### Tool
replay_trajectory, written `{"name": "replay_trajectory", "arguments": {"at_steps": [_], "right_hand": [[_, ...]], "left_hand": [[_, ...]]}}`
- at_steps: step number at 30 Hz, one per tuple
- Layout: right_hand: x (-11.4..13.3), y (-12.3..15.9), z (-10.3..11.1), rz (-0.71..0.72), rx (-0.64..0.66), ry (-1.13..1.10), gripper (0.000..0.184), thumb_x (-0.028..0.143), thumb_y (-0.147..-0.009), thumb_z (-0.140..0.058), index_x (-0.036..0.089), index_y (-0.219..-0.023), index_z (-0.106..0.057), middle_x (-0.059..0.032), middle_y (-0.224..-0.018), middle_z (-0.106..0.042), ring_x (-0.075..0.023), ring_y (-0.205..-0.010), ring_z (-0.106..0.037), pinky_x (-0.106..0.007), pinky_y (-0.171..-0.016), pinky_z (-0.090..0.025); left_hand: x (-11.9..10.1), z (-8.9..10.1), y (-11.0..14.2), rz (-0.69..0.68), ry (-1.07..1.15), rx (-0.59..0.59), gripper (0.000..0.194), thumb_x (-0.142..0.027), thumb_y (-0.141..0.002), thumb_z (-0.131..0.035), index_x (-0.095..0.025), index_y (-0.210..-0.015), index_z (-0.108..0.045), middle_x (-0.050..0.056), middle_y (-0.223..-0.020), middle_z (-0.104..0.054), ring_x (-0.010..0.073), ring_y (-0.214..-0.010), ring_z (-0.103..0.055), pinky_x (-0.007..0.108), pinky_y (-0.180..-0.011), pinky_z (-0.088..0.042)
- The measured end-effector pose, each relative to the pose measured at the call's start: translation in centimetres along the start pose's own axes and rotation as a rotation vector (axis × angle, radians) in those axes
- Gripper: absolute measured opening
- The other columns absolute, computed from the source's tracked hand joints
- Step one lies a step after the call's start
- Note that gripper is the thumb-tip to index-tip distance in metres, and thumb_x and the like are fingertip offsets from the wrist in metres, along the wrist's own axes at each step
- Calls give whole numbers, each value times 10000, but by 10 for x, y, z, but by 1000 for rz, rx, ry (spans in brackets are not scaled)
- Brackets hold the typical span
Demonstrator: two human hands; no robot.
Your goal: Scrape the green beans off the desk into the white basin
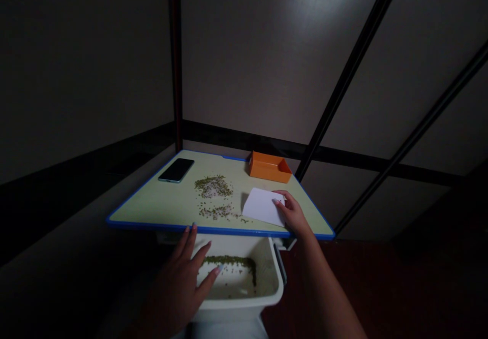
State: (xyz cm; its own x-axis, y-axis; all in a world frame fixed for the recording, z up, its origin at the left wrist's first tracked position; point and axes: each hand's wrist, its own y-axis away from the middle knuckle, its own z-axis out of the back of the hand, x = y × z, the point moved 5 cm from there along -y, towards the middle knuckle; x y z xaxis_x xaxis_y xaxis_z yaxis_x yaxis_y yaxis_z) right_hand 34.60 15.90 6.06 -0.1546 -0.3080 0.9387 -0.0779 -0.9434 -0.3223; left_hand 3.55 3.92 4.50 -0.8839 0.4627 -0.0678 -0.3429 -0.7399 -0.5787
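My right hand (292,211) grips a white card (262,207) by its right side, with the thumb on top, low over the table's right half. Left of the card lies a heap of small green beans mixed with whitish grains (214,186). A thinner scatter of the same beans (217,212) spreads nearer the front edge. My left hand (186,268) has its fingers spread, fingertips at the table's blue front edge. Below that edge is a white bin (276,283), partly behind my left hand, with green beans (232,261) along its inside.
An orange open box (270,168) sits at the table's back right. On the back left lies a phone (177,170). The pale table (152,209) has a blue rim and stands by dark panelled walls (247,64). Reddish floor (366,278) shows at the right.
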Motion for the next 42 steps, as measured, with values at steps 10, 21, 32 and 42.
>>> {"name": "replay_trajectory", "arguments": {"at_steps": [10,21,32,42], "right_hand": [[-3,-2,-4,-32,52,-24,415,449,-744,-692,229,-1073,-567,7,-782,-597,-124,-591,-527,-214,-471,-389],[7,1,-12,-59,99,-60,446,451,-695,-722,233,-1048,-559,9,-787,-605,-130,-608,-552,-222,-495,-428],[1,0,-9,-62,125,-57,426,442,-723,-707,234,-1067,-569,-6,-841,-616,-129,-640,-559,-218,-511,-432],[1,0,-4,-59,39,-95,426,456,-690,-723,221,-1019,-591,15,-750,-598,-114,-560,-508,-209,-458,-370]], "left_hand": [[-1,4,-1,23,21,26,462,-517,-840,-492,-218,-1138,-679,185,-1439,-457,349,-1309,-450,462,-947,-508],[0,0,0,43,28,18,470,-534,-830,-500,-229,-1142,-677,147,-1463,-440,349,-1323,-441,455,-961,-503],[1,-1,0,55,41,33,452,-518,-822,-522,-241,-1147,-671,131,-1473,-435,328,-1340,-426,447,-986,-489],[1,-1,1,36,45,22,461,-527,-825,-510,-238,-1146,-670,140,-1463,-444,335,-1332,-433,459,-974,-494]]}}
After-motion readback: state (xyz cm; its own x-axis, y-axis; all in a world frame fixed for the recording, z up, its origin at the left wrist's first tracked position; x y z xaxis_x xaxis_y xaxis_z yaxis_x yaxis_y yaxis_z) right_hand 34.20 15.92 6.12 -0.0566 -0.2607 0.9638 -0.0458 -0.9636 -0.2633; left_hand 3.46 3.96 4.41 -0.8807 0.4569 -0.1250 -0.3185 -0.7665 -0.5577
